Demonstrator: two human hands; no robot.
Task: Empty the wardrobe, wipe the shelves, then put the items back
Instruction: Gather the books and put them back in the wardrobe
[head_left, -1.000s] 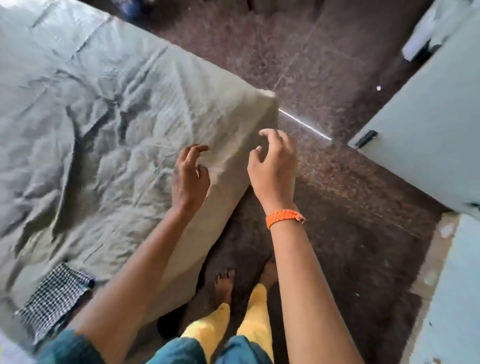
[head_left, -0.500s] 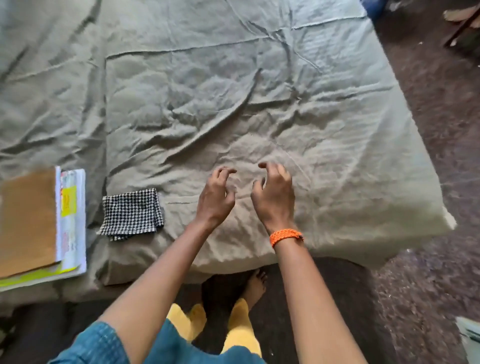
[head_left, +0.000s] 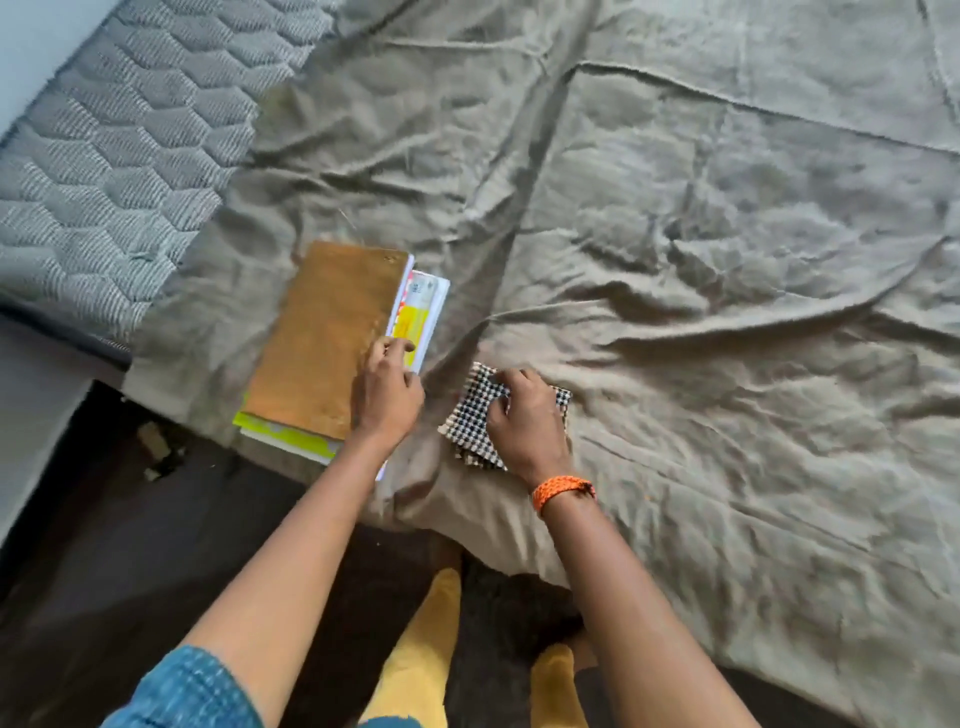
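**Cloth and papers on the bed**

While the left hand (head_left: 387, 397) rests straight fingers on the stack of files (head_left: 327, 343), the right hand (head_left: 522, 415) pinches the checked cloth (head_left: 470, 415) beneath its curled fingers; soft and light, it should lift by a bunched edge; the stiffer stack wants support underneath.

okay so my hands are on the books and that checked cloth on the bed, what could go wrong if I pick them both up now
The stack of books lies near the edge of the bed and is uneven, so lifting it with only the left hand might let the lower ones slide to the floor. The right hand is bunching the checked cloth, which may unfold when lifted.
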